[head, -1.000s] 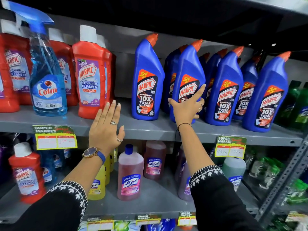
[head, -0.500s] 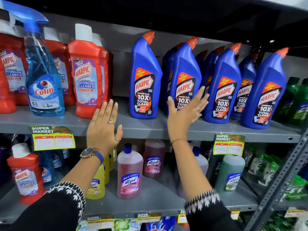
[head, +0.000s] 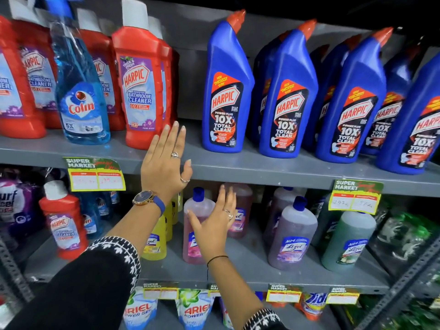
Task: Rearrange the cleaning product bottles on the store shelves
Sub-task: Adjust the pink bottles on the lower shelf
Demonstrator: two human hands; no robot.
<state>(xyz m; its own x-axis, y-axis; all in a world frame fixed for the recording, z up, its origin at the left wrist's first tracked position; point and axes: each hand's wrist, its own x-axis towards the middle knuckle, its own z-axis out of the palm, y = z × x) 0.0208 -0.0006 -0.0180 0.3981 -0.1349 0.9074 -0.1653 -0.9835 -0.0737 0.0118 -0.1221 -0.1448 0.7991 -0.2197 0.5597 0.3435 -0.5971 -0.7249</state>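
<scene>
Several blue Harpic toilet cleaner bottles (head: 287, 101) stand in a row on the upper grey shelf (head: 238, 166), with red Harpic bathroom cleaner bottles (head: 140, 89) and a blue Colin spray bottle (head: 81, 98) to their left. My left hand (head: 164, 163) is open and flat at the shelf's front edge, beside the nearest red bottle, holding nothing. My right hand (head: 214, 222) hangs open in front of the lower shelf, just before a pink Lizol bottle (head: 196, 210), fingers spread, not gripping it.
The lower shelf (head: 250, 263) holds yellow (head: 154, 241), purple (head: 291, 239) and green Lizol bottles (head: 345, 244) and one red Harpic bottle (head: 62, 222). Price tags (head: 95, 175) hang from the shelf edges. Ariel pouches (head: 195, 310) sit below. A metal upright (head: 404, 282) runs at the right.
My right hand let go of a blue Harpic bottle on the upper shelf and dropped down to the lower shelf. The left hand stayed at the upper shelf's edge. The view moved closer.
</scene>
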